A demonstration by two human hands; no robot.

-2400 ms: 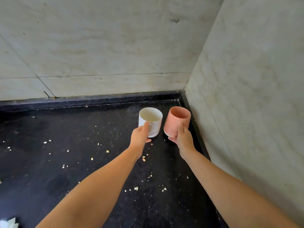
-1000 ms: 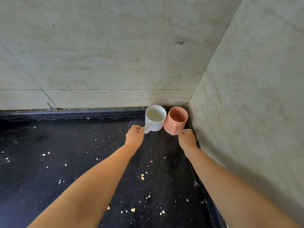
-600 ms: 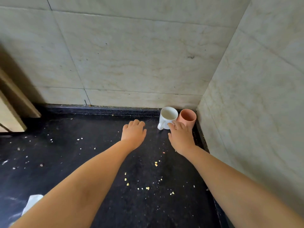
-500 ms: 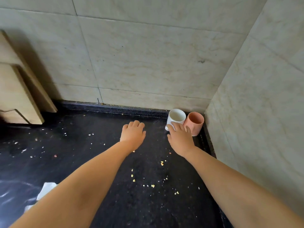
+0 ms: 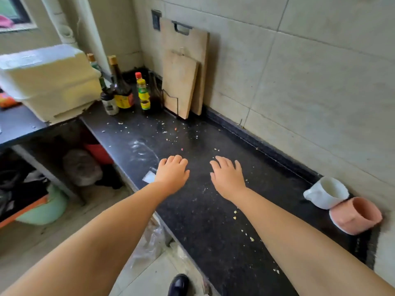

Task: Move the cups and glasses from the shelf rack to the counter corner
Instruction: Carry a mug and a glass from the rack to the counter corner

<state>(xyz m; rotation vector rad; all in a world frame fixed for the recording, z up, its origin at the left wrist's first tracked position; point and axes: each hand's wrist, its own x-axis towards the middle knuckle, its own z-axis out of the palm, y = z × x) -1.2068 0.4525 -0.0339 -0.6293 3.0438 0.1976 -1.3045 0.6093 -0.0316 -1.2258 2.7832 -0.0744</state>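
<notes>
A white mug and a pink cup stand side by side, touching, in the corner of the black counter against the tiled walls at the far right. My left hand and my right hand hover over the middle of the counter, well left of the cups. Both hands are empty, palms down, with relaxed, slightly bent fingers. No shelf rack is in view.
Two wooden cutting boards lean on the back wall. Several sauce bottles stand beside them, next to a cream plastic box. Crumbs litter the counter. Below its front edge are bags, a green basin and a black shoe.
Both hands let go of the cups and drew back to the left. The view swung left, so the cups now sit at the right edge and bottles and boards came into sight.
</notes>
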